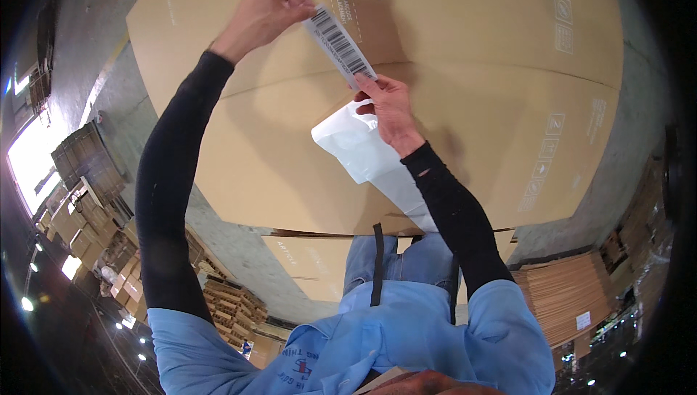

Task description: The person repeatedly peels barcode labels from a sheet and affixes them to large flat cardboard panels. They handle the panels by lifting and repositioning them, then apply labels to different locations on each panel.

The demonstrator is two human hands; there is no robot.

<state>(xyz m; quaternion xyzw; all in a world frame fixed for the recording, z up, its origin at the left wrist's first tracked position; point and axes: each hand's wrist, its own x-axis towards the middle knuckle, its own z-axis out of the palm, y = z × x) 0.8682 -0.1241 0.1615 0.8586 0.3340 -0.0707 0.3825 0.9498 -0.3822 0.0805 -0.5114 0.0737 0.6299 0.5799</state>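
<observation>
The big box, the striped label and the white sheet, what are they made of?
Box: probably cardboard; it's brown, flat and dull. Label: paper or thin plastic, I can't tell; it's white, thin and smooth-looking. Sheet: maybe coated paper or plastic film; it shines and curls.

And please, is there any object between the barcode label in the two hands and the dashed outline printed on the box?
Nothing visible stands between the barcode label and the dashed outline. The left hand and right hand hold the label's ends; the white sheet is lower in the picture, outside that gap.
</observation>
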